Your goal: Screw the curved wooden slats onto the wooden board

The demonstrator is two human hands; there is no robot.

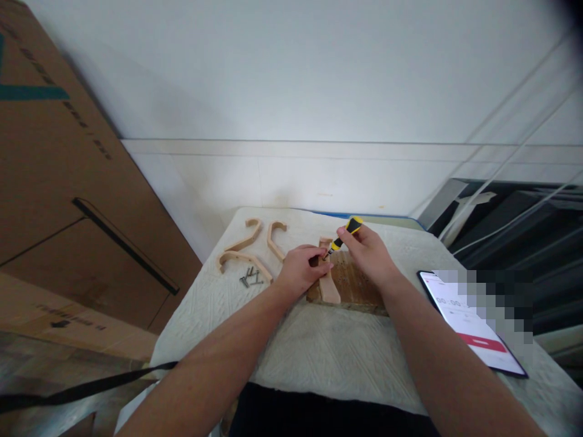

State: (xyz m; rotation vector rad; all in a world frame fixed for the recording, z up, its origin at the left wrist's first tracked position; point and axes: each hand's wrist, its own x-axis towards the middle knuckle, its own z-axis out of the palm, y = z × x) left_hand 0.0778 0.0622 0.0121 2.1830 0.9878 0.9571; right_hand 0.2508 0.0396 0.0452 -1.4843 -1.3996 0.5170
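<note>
While our right hand [370, 255] closes around one yellow-and-black screwdriver [345, 234], its tip at the wooden hook [328, 286] lying on one board [353, 284], our left hand [300, 272] pinches that hook. Three more hooks [246, 238] lie left of it, beside a few screws [249, 277] we cannot count. One phone [469, 325] lies right, its writing unreadable.

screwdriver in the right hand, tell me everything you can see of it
The screwdriver is short, with a yellow-and-black handle, seemingly plastic, and a thin dark shaft. The right hand grips it tilted, handle up and away, tip down toward the left. The tip meets a pale wooden piece on a brown board, beside the curled left hand. The tip's shape is too small to tell.
</note>
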